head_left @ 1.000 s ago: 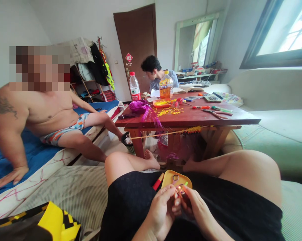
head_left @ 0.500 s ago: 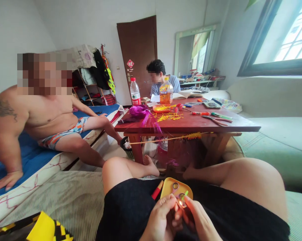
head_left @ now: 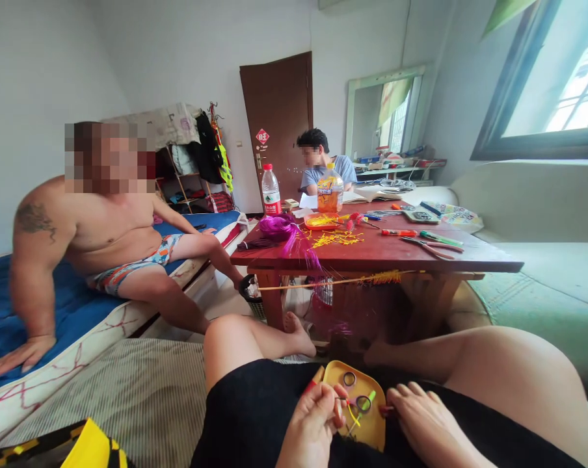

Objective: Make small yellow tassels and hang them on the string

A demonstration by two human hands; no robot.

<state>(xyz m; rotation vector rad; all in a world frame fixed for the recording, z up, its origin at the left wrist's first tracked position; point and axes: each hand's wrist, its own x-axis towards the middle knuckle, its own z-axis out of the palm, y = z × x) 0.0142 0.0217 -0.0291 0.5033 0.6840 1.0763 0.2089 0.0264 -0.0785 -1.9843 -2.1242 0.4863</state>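
My left hand is closed in a pinch on a thin dark stem with yellow strands at its end, over the left side of a yellow tray on my lap. Just right of the tray, my right hand rests palm down over the black cloth, its fingers curled. A small dark red object, possibly a lighter, pokes out from under them, mostly hidden. In the tray lie scissors with round finger loops and something bright green. A red and orange stick sits beside it.
Ahead stands a red-brown table bearing purple fibre, yellow pieces, pliers and two bottles. A thin rod runs along its front. One person sits on the bed at left; another sits behind the table.
My hands were together over the tray with a bright orange glow between them. Now the glow is gone and my right hand has moved away to the right. The view has shifted slightly.
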